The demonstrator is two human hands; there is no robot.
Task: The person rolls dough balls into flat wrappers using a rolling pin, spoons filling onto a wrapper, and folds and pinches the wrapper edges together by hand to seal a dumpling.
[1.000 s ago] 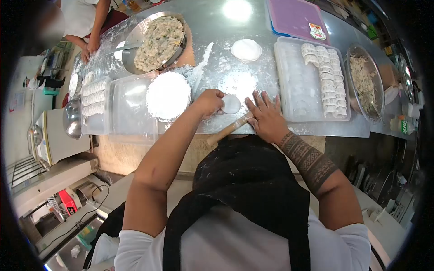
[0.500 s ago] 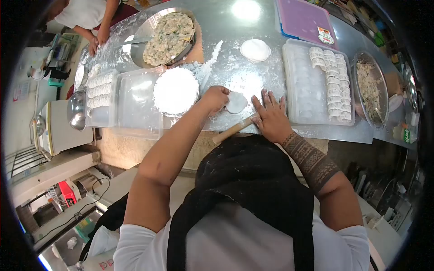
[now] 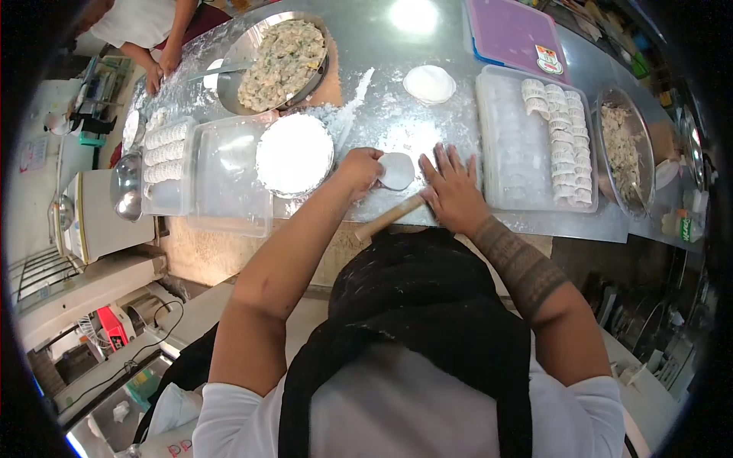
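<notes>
A thin round dough wrapper [image 3: 397, 172] lies on the floured steel table in front of me. My left hand [image 3: 360, 172] pinches its left edge between thumb and fingers. Just right of the wrapper, my right hand [image 3: 456, 192] is open, fingers stretched and spread, its palm side over the right end of a wooden rolling pin [image 3: 389, 217]. The pin slants along the table's front edge by my apron, its right end hidden under that hand. Left of my left hand stands a round container heaped with white flour [image 3: 295, 155].
Behind the wrapper sits a stack of round wrappers [image 3: 429, 84]. Pleated dumplings [image 3: 561, 141] fill part of the right tray [image 3: 504, 153]; more [image 3: 165, 153] are at left. A filling bowl [image 3: 327, 72] stands at the back, another [image 3: 653, 164] far right. A co-worker's hands [image 3: 162, 70] rest at the far-left corner.
The view has shifted slightly. My right hand has moved a little left over the pin, while my left hand still holds the wrapper's edge.
</notes>
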